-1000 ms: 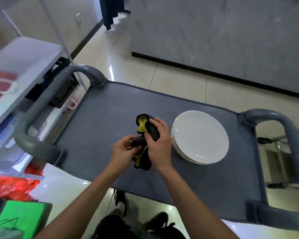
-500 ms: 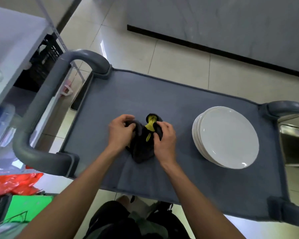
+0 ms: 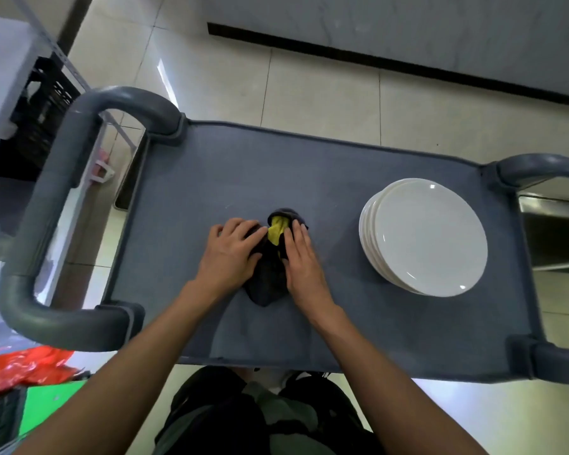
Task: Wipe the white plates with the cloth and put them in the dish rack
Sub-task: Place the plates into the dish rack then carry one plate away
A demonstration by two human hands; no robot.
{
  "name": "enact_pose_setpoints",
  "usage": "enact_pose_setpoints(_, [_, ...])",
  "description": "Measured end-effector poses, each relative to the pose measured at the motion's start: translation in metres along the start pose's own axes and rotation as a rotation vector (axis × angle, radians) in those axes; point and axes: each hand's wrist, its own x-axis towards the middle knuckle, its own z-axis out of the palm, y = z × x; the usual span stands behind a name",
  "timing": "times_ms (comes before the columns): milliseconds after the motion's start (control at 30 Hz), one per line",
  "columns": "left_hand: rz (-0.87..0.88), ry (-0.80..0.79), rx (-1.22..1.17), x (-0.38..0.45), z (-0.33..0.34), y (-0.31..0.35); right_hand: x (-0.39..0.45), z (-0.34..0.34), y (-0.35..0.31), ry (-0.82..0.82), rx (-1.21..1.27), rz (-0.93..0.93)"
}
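The plates (image 3: 427, 238) at right look glazed, smooth and glossy, catching small highlights. The cloth (image 3: 270, 277) at centre is soft, matt dark fabric (with a yellow patch showing). The cart top (image 3: 309, 172) looks like matt grey textile; its handles (image 3: 46, 205) like smooth plastic. The floor tiles (image 3: 309, 93) across the top shine.

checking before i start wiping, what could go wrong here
The plates are stacked with staggered edges near the cart's right end; lifting the top one carelessly might shift the rest. The cloth is bunched between the left hand and right hand, so it may wipe poorly. No dish rack is in view.
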Motion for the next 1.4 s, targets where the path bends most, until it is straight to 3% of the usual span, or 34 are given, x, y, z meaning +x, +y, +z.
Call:
enact_pose_setpoints(433, [-0.082,0.035,-0.111,0.033,-0.037,0.055,-0.005,-0.081,-0.002,0.08,0.101,0.027])
enact_pose_setpoints(633, [-0.144,0.02,-0.308,0.052,-0.054,0.116,-0.038,-0.146,0.024,0.288,0.178,0.012])
enact_pose_setpoints(733, [-0.227,-0.005,-0.448,0.066,-0.05,0.153,-0.056,-0.173,0.062,0.368,0.2,0.103])
enact_pose_setpoints(933, [-0.449,-0.131,-0.63,0.096,-0.023,0.212,-0.078,-0.198,0.141,0.332,0.105,0.388])
enact_pose_setpoints(1133, [-0.583,-0.168,-0.667,0.11,-0.006,0.228,-0.088,-0.202,0.187,0.317,0.402,0.584])
enact_pose_setpoints(1400, [-0.674,-0.184,-0.862,0.115,-0.005,0.241,-0.077,-0.196,0.185,0.354,0.596,0.707])
